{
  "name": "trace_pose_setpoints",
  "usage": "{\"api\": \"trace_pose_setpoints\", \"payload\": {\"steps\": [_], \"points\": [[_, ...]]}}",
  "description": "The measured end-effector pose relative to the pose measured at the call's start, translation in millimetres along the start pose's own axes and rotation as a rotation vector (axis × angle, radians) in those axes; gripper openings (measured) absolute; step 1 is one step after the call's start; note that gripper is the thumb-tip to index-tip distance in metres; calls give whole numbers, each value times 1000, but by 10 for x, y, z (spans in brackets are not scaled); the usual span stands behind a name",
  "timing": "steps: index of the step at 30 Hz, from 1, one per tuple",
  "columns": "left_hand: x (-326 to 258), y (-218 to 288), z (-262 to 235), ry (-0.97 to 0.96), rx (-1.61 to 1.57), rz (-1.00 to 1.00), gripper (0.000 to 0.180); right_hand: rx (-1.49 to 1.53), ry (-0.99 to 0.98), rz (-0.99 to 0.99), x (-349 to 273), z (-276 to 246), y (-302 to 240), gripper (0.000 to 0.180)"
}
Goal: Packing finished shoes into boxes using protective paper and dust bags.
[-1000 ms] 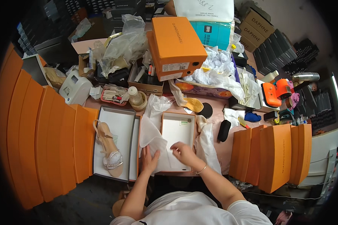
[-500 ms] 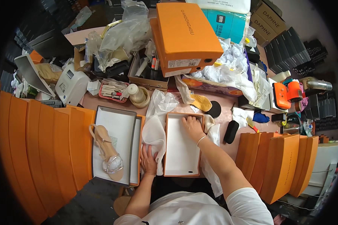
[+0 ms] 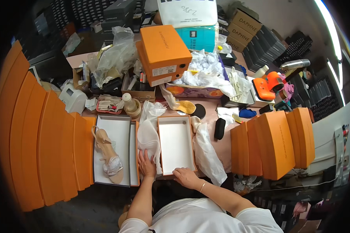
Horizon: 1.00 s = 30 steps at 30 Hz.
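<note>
An open orange shoe box (image 3: 176, 153) with a white inside sits at the table's near edge. My right hand (image 3: 186, 178) is at its near wall, fingers curled over the rim. My left hand (image 3: 147, 165) lies flat with its fingers apart on a thin white cloth-like wrap (image 3: 149, 136), just left of the box. To the left, a beige sandal (image 3: 112, 161) with a glittery strap rests in a grey-edged open box part (image 3: 124, 151). Another white wrap (image 3: 207, 151) trails down to the right of the orange box.
Orange shoe boxes (image 3: 58, 143) are lined up at the left, and more (image 3: 280, 143) at the right. Two orange boxes (image 3: 165, 44) are stacked behind, beside a bin of crumpled paper (image 3: 204, 68). A yellow insole-shaped piece (image 3: 186, 106), black case (image 3: 219, 129) and bottle (image 3: 127, 99) stand nearby.
My right hand has moved from the far end of the orange box to its near wall. My left hand stays on the white wrap. The whole view has shifted.
</note>
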<state>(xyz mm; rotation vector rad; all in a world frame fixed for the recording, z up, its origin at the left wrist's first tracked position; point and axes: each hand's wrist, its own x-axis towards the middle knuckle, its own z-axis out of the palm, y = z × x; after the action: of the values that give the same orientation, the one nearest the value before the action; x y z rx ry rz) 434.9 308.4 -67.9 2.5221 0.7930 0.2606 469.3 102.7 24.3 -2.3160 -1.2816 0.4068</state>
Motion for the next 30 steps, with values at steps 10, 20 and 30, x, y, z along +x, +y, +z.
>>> {"api": "trace_pose_setpoints", "payload": {"steps": [10,20,30], "points": [[-74,-391,414,105,236,177,74,936,172,218,-924,-1049,-742,26],[96,-352,389,-96,264,119,55,2059,1075,82,-1917,-169,-958,44],[21,-161,260,-91,6,144,51,1872,868,559,-2030,175,-635,34]]}}
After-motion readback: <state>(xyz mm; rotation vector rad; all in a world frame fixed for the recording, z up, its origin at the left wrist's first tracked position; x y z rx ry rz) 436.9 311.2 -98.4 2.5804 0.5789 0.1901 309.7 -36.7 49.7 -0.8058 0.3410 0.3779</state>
